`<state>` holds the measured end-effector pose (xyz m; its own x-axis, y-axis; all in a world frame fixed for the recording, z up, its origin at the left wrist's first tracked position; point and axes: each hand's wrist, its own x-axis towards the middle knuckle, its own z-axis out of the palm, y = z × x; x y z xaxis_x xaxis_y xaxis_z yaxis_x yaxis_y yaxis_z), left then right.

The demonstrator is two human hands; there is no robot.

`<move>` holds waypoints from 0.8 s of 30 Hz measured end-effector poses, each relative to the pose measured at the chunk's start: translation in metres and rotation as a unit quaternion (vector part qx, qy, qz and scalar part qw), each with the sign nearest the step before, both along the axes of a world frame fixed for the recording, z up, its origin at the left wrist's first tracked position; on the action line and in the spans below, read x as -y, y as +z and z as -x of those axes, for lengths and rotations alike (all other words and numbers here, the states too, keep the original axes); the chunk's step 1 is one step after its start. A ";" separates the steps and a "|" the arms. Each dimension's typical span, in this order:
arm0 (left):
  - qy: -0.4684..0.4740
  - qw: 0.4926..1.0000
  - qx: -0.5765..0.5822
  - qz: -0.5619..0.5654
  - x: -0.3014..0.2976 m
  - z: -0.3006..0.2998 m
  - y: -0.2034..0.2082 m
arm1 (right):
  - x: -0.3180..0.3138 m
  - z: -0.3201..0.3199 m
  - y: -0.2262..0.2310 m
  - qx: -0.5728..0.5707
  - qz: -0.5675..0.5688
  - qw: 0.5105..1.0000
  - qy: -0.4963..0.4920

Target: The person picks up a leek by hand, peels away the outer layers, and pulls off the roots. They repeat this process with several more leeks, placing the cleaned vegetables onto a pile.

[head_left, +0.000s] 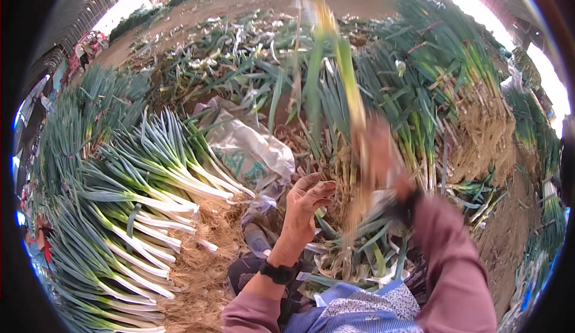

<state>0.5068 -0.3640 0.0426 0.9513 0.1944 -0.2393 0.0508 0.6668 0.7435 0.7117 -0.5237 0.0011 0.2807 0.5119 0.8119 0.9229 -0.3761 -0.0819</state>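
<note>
My right hand (pixel 381 153), smeared by motion, grips a long green onion (pixel 349 78). Its leaves, partly yellowed, point up and its roots hang below my hand. To the left, my left hand (pixel 303 204) is raised with the fingers bent and apart, holding nothing. Cleaned green onions (pixel 156 204) with white stems lie in a broad fan on my left, their roots toward me. Beyond my right hand, more uncleaned green onions (pixel 413 135) stand bunched together. Stripped leaves (pixel 383 237) are piled under my hands.
A crumpled whitish plastic sack (pixel 248 147) lies between the cleaned onions and my left hand. Large tied bundles of green onions (pixel 461 63) rest at the far right. Leaf scraps (pixel 239 51) litter the ground ahead. Bare soil (pixel 500 255) shows on the right.
</note>
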 end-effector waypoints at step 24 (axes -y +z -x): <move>-0.006 0.977 -0.212 0.019 0.007 0.011 0.012 | -0.009 0.024 -0.290 -0.475 0.028 0.757 -0.447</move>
